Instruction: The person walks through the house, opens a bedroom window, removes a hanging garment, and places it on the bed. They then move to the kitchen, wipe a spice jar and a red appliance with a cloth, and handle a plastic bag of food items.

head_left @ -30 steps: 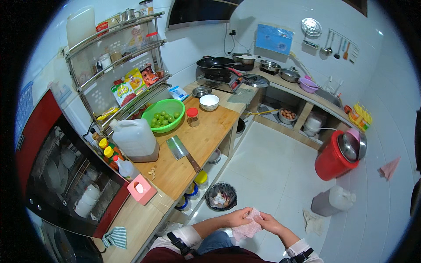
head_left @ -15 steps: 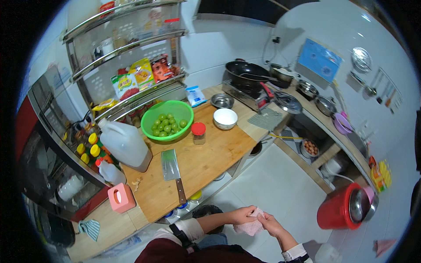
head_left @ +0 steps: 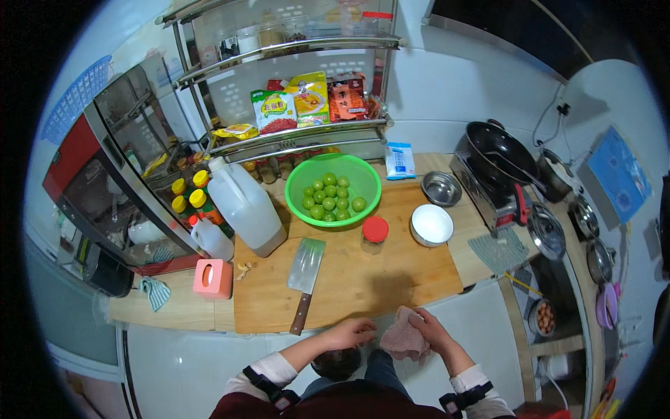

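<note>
Though lettered, packets (head_left: 308, 99) beyond cloth (head_left: 405, 338) in right grip (head_left: 434, 331).

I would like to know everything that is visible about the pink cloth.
The pink cloth is a muted, dusty pink and looks like soft, textured fabric. It is bunched, its lower edge hanging loose and uneven. The right hand holds it by its upper right side; the left hand is apart from it. It hangs by the near edge of the wooden board; whether they touch, I cannot tell.
</note>
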A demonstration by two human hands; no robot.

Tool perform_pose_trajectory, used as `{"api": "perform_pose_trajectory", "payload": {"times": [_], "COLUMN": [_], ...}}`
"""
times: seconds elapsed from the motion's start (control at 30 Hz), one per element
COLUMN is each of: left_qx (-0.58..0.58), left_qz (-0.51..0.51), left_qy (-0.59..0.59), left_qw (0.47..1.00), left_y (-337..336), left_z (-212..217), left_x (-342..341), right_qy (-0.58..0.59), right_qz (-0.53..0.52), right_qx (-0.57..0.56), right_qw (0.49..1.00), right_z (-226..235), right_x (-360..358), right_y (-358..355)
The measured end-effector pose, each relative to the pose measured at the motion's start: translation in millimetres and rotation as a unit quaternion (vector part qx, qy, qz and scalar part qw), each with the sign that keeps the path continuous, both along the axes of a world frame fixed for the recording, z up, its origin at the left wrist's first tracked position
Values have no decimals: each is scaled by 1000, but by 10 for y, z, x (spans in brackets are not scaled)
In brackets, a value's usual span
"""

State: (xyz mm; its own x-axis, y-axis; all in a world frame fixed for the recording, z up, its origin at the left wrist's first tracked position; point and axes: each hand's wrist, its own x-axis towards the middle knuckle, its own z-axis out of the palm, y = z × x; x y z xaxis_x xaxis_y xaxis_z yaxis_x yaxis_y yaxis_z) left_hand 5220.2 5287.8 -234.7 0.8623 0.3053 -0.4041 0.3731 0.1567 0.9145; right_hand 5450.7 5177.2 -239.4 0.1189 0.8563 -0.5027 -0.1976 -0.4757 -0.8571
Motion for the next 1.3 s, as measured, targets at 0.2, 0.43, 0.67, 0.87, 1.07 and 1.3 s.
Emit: {"api": "perform_pose_trajectory", "payload": {"times": [0.2,0.43,0.67,0.87,1.07,1.3], "left_qx": [-31,-47,-30,77,427,21], "left_qz": [106,189,317,388,298,304], "left_qy": [39,28,79,78,62,-133], "left_qw": [993,980,945,915,851,943], "left_y": [125,-87,-248,-268,-34,-52], "left_z": [2,-130,-121,-20,279,236], "left_x": [171,165,-281,-394,-132,-94], "right_qy": [-247,-539,-673,-571,-330,-137], "right_qz": [151,232,163,356,549,492], "right_qx": [116,163,290,192,151,47], "right_qw": [950,793,661,714,753,859], "right_z": [110,369,196,553,977,916], "right_x": [485,422,180,239,-69,-56], "right_y": [1068,2098,2511,2471,1879,1563]}}
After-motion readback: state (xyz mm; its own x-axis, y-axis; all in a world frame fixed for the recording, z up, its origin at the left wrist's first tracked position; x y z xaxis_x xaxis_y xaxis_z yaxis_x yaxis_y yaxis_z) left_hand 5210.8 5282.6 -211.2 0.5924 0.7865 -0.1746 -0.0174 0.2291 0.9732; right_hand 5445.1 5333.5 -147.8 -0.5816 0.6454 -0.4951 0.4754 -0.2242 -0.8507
